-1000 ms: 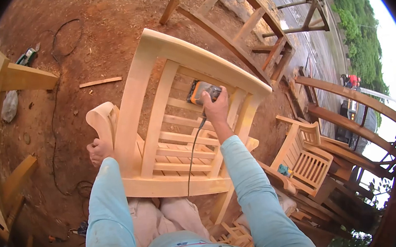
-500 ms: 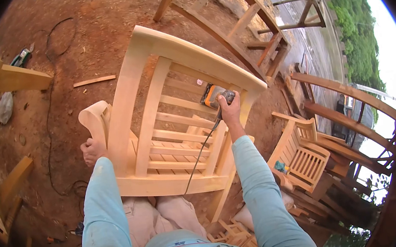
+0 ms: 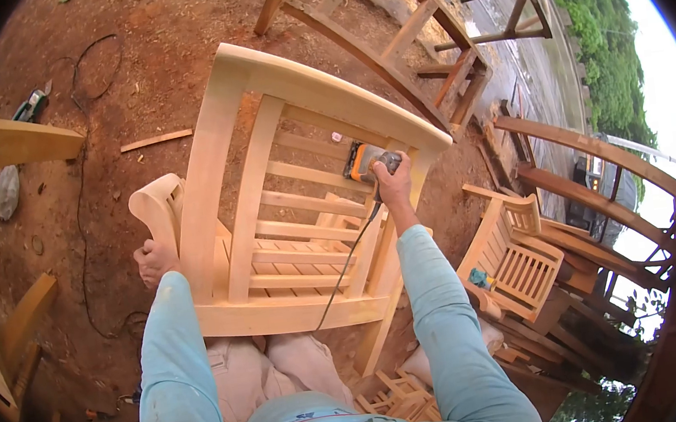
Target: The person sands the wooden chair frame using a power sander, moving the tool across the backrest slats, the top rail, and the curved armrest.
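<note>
A pale unfinished wooden chair (image 3: 256, 211) stands in front of me, its slatted back facing up. My right hand (image 3: 393, 182) grips an orange and grey power sander (image 3: 367, 161) pressed against the chair back near its right upright. The sander's black cord (image 3: 344, 270) hangs down toward my lap. My left hand (image 3: 154, 262) holds the chair's left side, beside the curved armrest (image 3: 158, 209). Both arms are in light blue sleeves.
Red dirt ground lies beyond, with a black cable (image 3: 87, 213), a green tool (image 3: 29, 105) and a wood strip (image 3: 154, 140). Darker chair frames (image 3: 411, 47) stand at the back, another slatted chair (image 3: 516, 262) at right, pale wooden parts (image 3: 2, 147) at left.
My right hand has slid the sander rightward along the chair back toward the right upright. The left hand has kept its hold.
</note>
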### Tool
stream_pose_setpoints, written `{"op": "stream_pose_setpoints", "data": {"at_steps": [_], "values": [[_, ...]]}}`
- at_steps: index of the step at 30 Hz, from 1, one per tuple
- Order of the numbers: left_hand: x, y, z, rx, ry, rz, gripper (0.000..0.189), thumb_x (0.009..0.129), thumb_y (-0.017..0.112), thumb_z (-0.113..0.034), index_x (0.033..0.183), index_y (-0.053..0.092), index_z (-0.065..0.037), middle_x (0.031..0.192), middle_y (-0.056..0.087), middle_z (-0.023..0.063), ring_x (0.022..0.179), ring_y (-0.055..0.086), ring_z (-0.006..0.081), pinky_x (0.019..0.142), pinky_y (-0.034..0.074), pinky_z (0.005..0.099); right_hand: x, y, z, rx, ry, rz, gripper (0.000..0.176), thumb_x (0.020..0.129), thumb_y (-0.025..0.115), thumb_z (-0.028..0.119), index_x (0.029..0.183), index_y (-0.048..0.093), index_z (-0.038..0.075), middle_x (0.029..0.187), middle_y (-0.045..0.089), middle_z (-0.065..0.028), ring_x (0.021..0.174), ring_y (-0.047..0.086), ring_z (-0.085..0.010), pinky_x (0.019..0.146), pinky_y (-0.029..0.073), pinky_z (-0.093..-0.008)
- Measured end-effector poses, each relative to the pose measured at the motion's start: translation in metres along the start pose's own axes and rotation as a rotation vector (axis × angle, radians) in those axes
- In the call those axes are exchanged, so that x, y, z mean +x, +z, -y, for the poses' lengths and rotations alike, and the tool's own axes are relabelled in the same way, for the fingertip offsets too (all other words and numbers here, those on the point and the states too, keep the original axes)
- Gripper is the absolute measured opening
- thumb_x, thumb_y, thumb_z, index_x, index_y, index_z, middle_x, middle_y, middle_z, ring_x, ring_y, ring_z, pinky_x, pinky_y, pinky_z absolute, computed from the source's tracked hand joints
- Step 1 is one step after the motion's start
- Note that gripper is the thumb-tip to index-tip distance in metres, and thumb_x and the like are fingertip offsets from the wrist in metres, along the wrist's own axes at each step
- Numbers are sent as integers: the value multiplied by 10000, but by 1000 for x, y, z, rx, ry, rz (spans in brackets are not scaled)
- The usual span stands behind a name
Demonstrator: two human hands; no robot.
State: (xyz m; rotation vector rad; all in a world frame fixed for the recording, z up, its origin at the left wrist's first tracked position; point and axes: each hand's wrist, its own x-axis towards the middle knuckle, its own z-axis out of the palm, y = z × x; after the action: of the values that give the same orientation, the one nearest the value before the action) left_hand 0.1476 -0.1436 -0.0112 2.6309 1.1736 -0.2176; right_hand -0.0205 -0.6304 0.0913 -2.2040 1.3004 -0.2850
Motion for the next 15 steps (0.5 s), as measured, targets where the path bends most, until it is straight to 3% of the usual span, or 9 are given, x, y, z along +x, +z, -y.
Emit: {"op": "stream_pose_setpoints", "data": {"at_steps": [7,15], "values": [[4,4,4,9,0,30,415,873,503,-412,1021,767,-128,1011,784,200,983,732,457,885,541,569,1,-1,5,-30,-4,-22,680,841,762,358,1359,524,-13,1220,635,-216,1099,650,-337,990,517,-422],[2,12,6,9,29,-77,394,865,501,-398,978,782,-147,949,785,188,910,743,446,828,553,577,-10,15,21,-69,-39,-76,702,835,761,396,1358,527,-10,1231,629,-221,1108,649,-345,1000,511,-431]]}}
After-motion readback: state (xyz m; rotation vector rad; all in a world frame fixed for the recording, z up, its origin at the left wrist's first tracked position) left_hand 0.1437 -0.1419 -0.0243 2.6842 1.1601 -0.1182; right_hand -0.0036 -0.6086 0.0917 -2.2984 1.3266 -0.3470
